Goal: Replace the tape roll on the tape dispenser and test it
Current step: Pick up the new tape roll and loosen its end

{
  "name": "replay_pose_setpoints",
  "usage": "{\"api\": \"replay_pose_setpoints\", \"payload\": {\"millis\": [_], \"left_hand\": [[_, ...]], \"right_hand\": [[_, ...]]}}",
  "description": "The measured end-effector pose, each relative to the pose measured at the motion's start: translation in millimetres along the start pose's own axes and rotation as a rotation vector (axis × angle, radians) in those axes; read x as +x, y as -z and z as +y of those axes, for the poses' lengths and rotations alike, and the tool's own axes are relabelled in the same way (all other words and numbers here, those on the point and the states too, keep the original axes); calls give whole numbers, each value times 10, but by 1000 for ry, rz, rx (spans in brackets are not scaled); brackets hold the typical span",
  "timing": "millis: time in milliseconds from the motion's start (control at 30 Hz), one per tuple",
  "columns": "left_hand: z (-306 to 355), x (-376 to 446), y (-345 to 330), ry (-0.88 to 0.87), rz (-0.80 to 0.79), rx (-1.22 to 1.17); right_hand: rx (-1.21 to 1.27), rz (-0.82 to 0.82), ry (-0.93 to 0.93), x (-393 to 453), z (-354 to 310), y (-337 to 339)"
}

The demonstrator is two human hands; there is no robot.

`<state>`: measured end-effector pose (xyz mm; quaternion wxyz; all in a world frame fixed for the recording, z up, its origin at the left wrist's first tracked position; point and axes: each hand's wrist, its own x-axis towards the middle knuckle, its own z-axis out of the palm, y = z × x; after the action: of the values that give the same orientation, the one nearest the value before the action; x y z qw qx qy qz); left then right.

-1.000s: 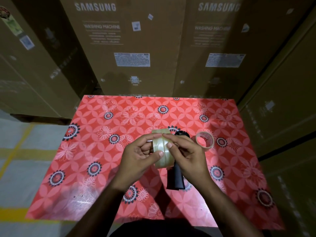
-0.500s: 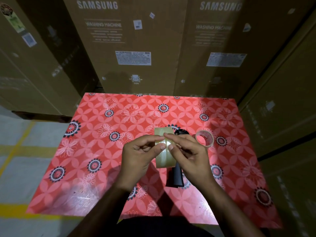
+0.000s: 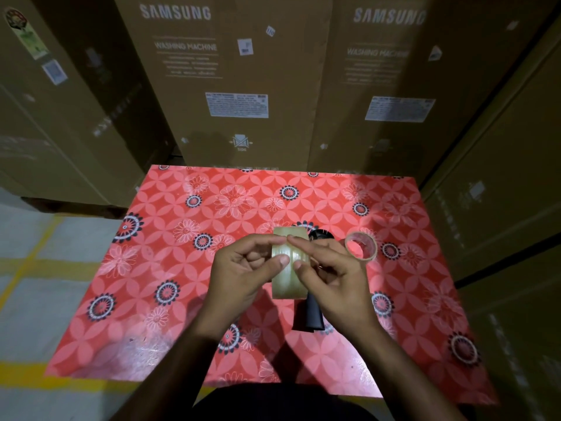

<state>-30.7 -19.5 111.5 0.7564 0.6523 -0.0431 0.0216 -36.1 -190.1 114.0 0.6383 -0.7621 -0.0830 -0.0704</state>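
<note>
Left hand (image 3: 239, 276): fingers closed around the new tape roll (image 3: 288, 265).
Right hand (image 3: 331, 278): fingers pinched at the roll's surface.
Technique: probably pick the tape end loose with a nail.

Above the middle of the tabletop (image 3: 170, 299) both hands hold the roll (image 3: 288, 278) between them: the left hand (image 3: 243, 275) on its left side, the right hand (image 3: 331, 281) on its right. The dispenser (image 3: 312, 311) lies on the tabletop under the right hand, running from the middle toward the near edge (partly hidden). The core (image 3: 362, 246) lies just right of it, toward the right edge. Boxes (image 3: 236, 86) stand behind the far edge and along the right edge.
</note>
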Motion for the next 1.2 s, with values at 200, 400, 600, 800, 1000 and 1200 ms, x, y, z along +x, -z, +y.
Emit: {"api": "replay_pose_setpoints", "payload": {"millis": [200,400,600,800,1000,1200], "left_hand": [[-44,-60,-1,-13,-67,-84],[12,-28,-67,-58,66,-48],[22,-4,-23,-74,91,-46],[10,-55,40,-37,-66,-103],[33,-42,-60,-71,68,-26],[4,-123,-72,-14,-13,-13]], "right_hand": [[75,120,-37,81,-37,-61],[82,21,-53,42,-108,-75],[87,50,-52,9,-87,-92],[154,61,-33,74,-82,-73],[142,4,-30,37,-51,-39],[175,122,-73,41,-75,-42]]}}
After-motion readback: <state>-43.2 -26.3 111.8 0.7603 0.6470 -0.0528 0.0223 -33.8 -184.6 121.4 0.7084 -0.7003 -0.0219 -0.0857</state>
